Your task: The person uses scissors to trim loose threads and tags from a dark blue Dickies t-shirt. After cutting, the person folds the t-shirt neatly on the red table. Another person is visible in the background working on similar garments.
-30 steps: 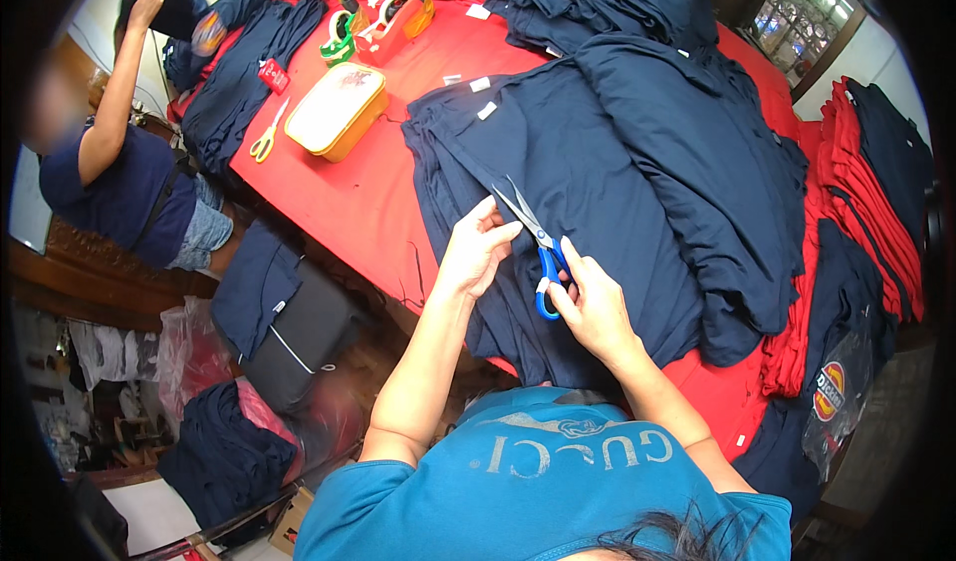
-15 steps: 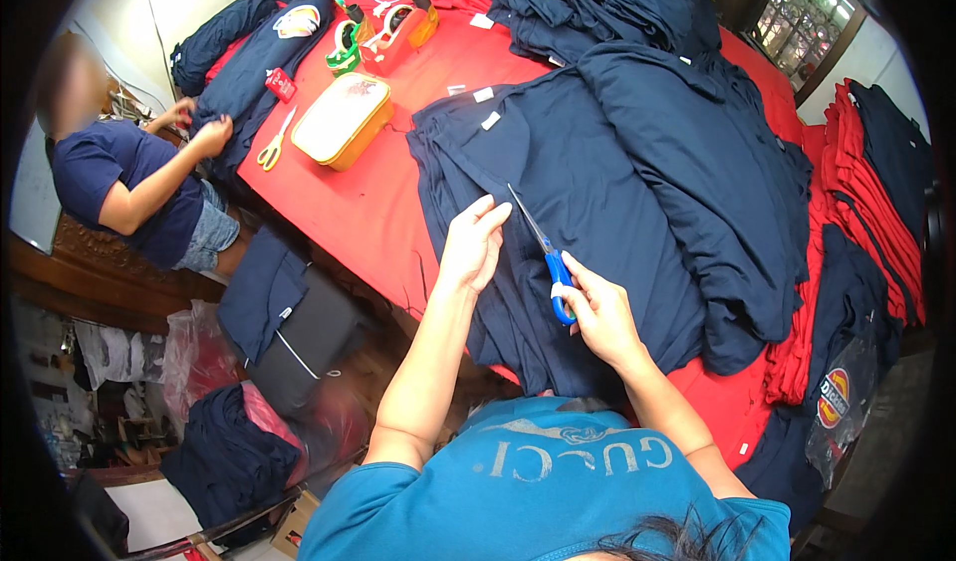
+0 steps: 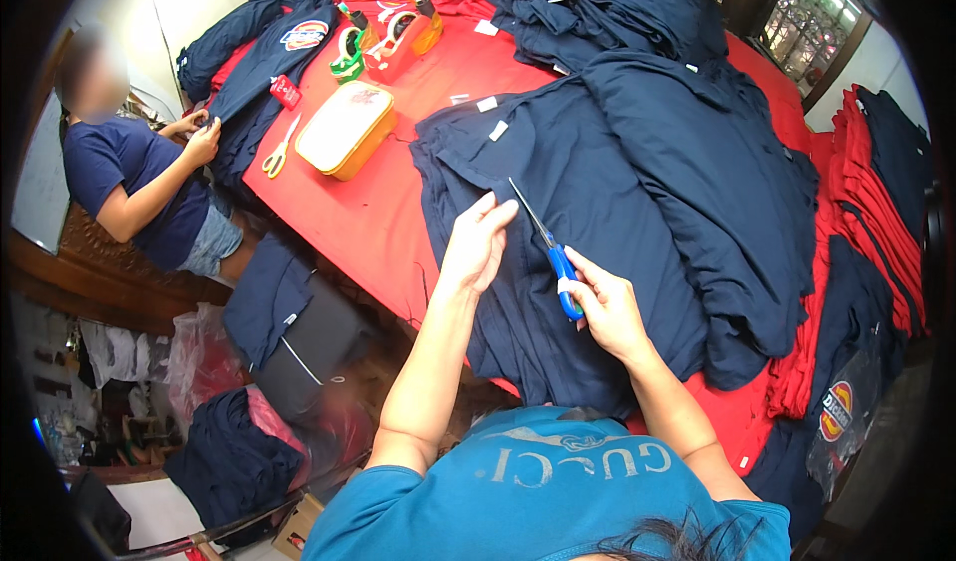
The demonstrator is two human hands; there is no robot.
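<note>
In my right hand point(image 3: 609, 310) is a pair of scissors point(image 3: 564, 280) with blue handles, its fingers wrapped round them. The narrow blades point up and to the left and look nearly closed. My left hand point(image 3: 480, 242) is just left of the blade tips, thumb and fingers pinched together. Whatever that pinch holds is too small or hidden to make out. Beneath both hands a dark navy garment point(image 3: 588, 203) is spread on the red-covered table point(image 3: 329, 227), with white labels point(image 3: 498, 131) near its far edge.
A yellow box with a white lid point(image 3: 347, 128), yellow-handled scissors point(image 3: 275, 161) and tape dispensers point(image 3: 400, 43) sit at the far left. Navy garments point(image 3: 607, 13) are heaped at the back. Folded red garments point(image 3: 864, 203) are stacked right. Across the left corner, a co-worker point(image 3: 139, 178) handles navy cloth.
The view has shifted slightly. Both my hands and the blue scissors keep nearly the same pose over the garment. The co-worker's hands have drawn closer together on the cloth.
</note>
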